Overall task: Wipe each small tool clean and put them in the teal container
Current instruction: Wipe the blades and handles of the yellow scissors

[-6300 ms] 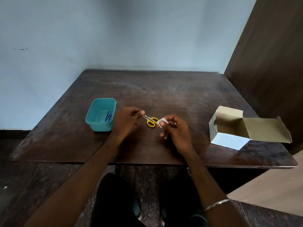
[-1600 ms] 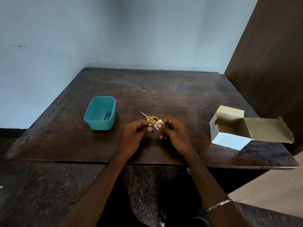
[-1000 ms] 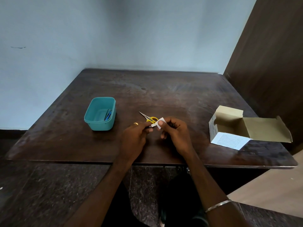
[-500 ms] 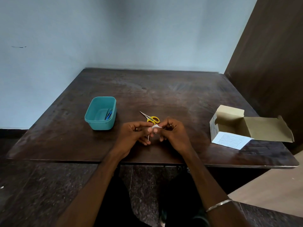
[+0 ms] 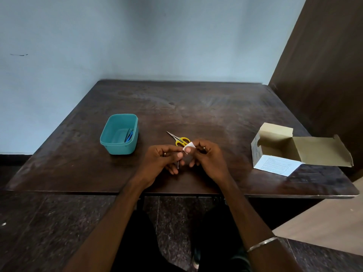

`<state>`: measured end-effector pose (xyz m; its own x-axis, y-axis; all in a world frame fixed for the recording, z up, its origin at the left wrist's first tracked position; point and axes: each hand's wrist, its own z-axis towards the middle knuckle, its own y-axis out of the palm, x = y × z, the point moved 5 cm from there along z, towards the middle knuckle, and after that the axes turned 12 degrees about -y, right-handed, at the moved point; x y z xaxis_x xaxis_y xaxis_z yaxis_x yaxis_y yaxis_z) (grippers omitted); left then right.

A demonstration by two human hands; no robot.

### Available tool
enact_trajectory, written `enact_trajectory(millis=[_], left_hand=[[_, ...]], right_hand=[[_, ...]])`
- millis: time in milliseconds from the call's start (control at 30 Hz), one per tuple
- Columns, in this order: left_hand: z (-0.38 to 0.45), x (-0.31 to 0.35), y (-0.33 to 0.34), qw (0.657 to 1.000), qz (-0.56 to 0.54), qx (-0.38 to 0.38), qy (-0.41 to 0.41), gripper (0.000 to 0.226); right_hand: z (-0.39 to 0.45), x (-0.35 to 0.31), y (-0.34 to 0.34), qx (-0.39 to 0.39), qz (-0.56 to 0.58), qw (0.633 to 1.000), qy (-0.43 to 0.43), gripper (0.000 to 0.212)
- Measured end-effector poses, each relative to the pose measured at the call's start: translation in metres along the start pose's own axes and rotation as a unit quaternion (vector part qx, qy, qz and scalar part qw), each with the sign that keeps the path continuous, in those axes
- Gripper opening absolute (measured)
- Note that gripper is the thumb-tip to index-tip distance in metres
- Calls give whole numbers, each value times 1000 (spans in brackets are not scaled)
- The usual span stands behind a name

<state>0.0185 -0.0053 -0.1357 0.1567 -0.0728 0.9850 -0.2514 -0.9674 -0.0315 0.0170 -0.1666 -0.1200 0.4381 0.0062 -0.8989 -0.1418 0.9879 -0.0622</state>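
A thin metal tool (image 5: pixel 178 164), hanging downward, is pinched by the left hand (image 5: pixel 161 161) and wiped with a small white pad (image 5: pixel 188 147) pinched in the right hand (image 5: pixel 208 160), the teal plastic container (image 5: pixel 110 143) lying leftward.

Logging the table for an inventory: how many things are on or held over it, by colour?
Teal: 1, the container
Yellow-handled: 1, the scissors
Blue: at least 1 tool in the container; exact number unclear
White: 1 wipe, right hand
Metal: 1 thin tool, left hand
Tan: 1 open box
Total: at least 6
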Motion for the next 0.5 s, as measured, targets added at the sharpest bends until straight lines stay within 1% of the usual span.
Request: enact_trajectory(millis=[67,200,367,433,500], left_hand=[[1,-1,0,1000,-1,0,-1,20],[0,0,0,1000,-4,-7,0,22],[1,-1,1,1000,-22,-4,-6,21],[0,0,1,1000,-17,-4,-4,22],[0,0,0,1000,-11,-6,-2,22]], right_hand=[[0,-1,1,5,8,1000,11,2],[0,0,0,12,-10,1000,12,4],[-2,6,-3,10,-42,999,14,19],[-1,5,-3,6,-38,999,12,14],[0,4,-2,11,-19,1000,14,4]])
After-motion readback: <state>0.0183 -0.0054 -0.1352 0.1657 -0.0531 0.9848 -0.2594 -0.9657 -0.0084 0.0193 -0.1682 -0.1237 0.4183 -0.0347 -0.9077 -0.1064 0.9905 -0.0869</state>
